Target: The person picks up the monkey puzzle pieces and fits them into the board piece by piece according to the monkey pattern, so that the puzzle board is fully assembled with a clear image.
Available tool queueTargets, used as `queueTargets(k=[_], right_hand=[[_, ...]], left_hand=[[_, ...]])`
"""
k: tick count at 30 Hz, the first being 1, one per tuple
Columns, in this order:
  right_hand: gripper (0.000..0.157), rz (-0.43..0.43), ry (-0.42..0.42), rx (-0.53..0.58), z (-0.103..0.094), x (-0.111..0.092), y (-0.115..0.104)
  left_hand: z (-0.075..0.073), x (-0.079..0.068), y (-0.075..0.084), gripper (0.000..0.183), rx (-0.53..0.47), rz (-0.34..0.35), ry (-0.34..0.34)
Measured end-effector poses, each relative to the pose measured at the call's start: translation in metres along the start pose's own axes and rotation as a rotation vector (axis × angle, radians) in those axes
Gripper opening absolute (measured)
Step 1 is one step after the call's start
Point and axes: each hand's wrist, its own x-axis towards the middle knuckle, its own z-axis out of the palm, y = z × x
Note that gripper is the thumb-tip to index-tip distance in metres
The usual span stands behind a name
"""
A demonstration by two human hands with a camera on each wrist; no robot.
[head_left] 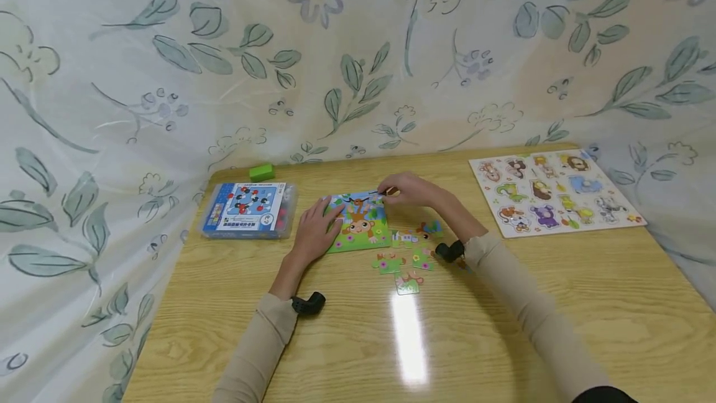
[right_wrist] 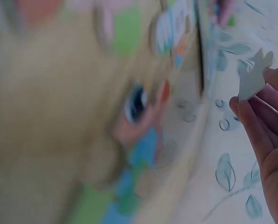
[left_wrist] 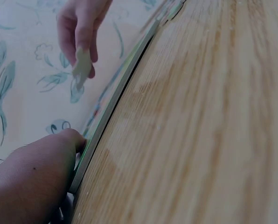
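A square puzzle board [head_left: 360, 241] with a monkey picture lies on the table. My left hand [head_left: 316, 232] rests on its left side, fingers spread; in the left wrist view the thumb [left_wrist: 72, 139] touches the board's edge. Above the board's upper right corner, my right hand [head_left: 411, 190] pinches a puzzle piece [right_wrist: 252, 81] between thumb and fingers. The piece's pale back faces the right wrist camera. Several loose puzzle pieces [head_left: 388, 264] lie right of and below the board, some partly hidden under the right wrist.
Left of the board stands a clear plastic case [head_left: 248, 210] with a molecule picture, a green block [head_left: 261, 172] behind it. At the back right lies a white board with animal pictures [head_left: 554, 194]. A floral cloth [head_left: 358, 36] hangs behind the wooden table [head_left: 347, 341].
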Motion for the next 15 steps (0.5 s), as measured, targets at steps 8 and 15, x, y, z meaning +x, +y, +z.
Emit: queueTargets(k=[8, 15], right_hand=[[0.028, -0.021, -0.129, -0.133, 0.003, 0.020, 0.009], [0.025, -0.107, -0.072, -0.187, 0.013, 0.024, 0.016]], left_hand=[[0.004, 0.001, -0.001, 0.045, 0.001, -0.003, -0.007], [0.003, 0.001, -0.001, 0.045, -0.005, -0.021, -0.018]])
